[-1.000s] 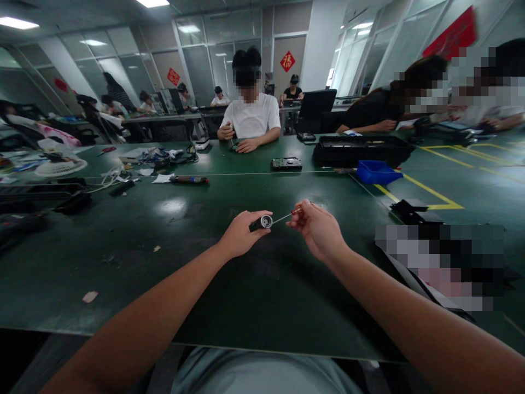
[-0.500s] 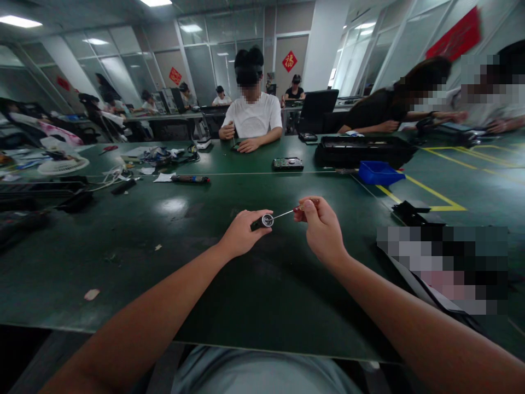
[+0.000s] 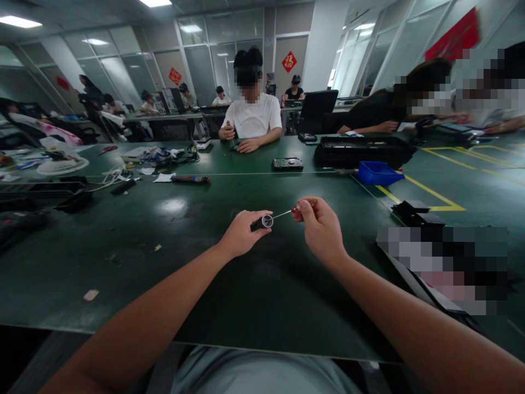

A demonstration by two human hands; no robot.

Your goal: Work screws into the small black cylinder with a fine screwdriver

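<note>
My left hand [image 3: 240, 232] is closed around a small black cylinder [image 3: 257, 224] with a silver ring at its open end, which faces right and toward me. What kind of part it is I cannot tell. My right hand [image 3: 322, 221] pinches the handle of a screwdriver [image 3: 283, 214], mostly covered by the fingers; a bit of red shows at its front. Its thin metal shaft runs left and down into the cylinder's open end. Both hands are held above the green table [image 3: 246, 306].
Ahead lie a hard drive [image 3: 287, 163], a long black housing [image 3: 365, 150] and a blue tray [image 3: 379, 173]. An electric screwdriver [image 3: 191, 179], cables and papers are at the left. Black parts [image 3: 416, 213] lie at the right. A person [image 3: 252, 117] works opposite.
My right hand has shifted slightly left toward the cylinder, so less of the screwdriver shaft shows. The left hand has stayed nearly still.
</note>
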